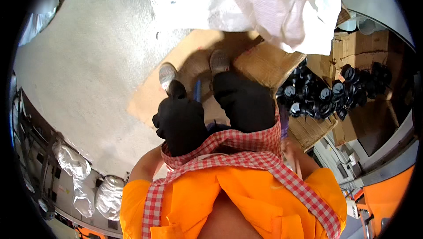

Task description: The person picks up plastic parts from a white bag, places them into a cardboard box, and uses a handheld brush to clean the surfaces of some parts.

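I look down on my lap, with a red-and-white checked apron [244,140] over an orange shirt and black trousers. My right hand [291,154] is low at my right side, blurred and partly covered, close to a purple edge [284,123]; its grip cannot be made out. My left arm reaches down at the left side, and the left hand is out of view behind the apron. Both shoes rest on a flattened cardboard sheet [148,102], with a narrow blue object [197,91] between the legs. Many small black round-faced parts [325,94] lie heaped at the right.
White woven sacks [198,7] lie ahead, with a pale crumpled sack [281,4] over them. An open cardboard box [360,44] stands at the right beyond the black parts. Silvery wrapped bundles [110,197] and a dark metal rack [43,163] are at the lower left.
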A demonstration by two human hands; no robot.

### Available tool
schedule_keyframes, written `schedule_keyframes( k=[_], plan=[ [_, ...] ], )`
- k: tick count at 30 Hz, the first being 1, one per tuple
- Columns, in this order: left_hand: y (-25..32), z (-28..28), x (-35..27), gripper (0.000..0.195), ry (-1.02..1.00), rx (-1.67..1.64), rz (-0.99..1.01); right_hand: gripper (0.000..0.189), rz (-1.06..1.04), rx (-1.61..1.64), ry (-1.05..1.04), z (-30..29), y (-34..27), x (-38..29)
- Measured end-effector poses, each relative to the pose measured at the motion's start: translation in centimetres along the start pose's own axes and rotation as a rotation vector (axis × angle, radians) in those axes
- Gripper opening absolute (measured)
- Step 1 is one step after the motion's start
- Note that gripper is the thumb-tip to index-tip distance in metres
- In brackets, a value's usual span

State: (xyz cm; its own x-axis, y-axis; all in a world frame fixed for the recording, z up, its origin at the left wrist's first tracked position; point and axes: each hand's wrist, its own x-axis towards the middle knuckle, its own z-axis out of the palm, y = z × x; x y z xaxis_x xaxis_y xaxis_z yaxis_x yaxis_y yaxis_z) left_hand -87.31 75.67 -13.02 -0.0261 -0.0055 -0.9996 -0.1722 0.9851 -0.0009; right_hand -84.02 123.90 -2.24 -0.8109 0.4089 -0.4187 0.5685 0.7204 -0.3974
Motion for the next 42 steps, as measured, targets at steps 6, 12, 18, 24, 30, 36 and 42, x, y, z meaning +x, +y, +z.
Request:
schedule_keyframes(
  k=[6,12,18,24,30,36,42],
  plan=[
    [2.0,-4.9,3.6,0.049,0.029,0.151,0.071,0.049,0.055,0.135,0.054,0.1,-2.4,1.7],
    [0.2,-14.1,1.9,0.051,0.004,0.577,0.190,0.044,0.014,0.189,-0.068,1.6,-2.0,1.2],
    [1.0,-28.2,-5.1,0.064,0.616,0.535,0.220,0.046,0.099,0.309,-0.332,0.9,-3.5,2.0],
    [21.1,-30.8,-18.5,0.049,1.419,0.336,1.059,0.039,-0.321,0.735,-0.444,-5.6,-0.2,3.8],
    [39.8,-25.2,-25.4,0.075,1.562,0.795,1.237,0.052,0.220,0.023,0.625,-18.5,13.4,4.4],
    [44.5,-26.5,-22.1,0.099,1.408,0.974,0.698,0.066,0.856,0.251,0.721,-18.8,27.9,1.2],
    [41.1,-25.8,-17.7,0.040,1.067,1.053,0.584,0.082,0.586,0.880,0.681,-10.3,39.6,1.9]
  ],
)
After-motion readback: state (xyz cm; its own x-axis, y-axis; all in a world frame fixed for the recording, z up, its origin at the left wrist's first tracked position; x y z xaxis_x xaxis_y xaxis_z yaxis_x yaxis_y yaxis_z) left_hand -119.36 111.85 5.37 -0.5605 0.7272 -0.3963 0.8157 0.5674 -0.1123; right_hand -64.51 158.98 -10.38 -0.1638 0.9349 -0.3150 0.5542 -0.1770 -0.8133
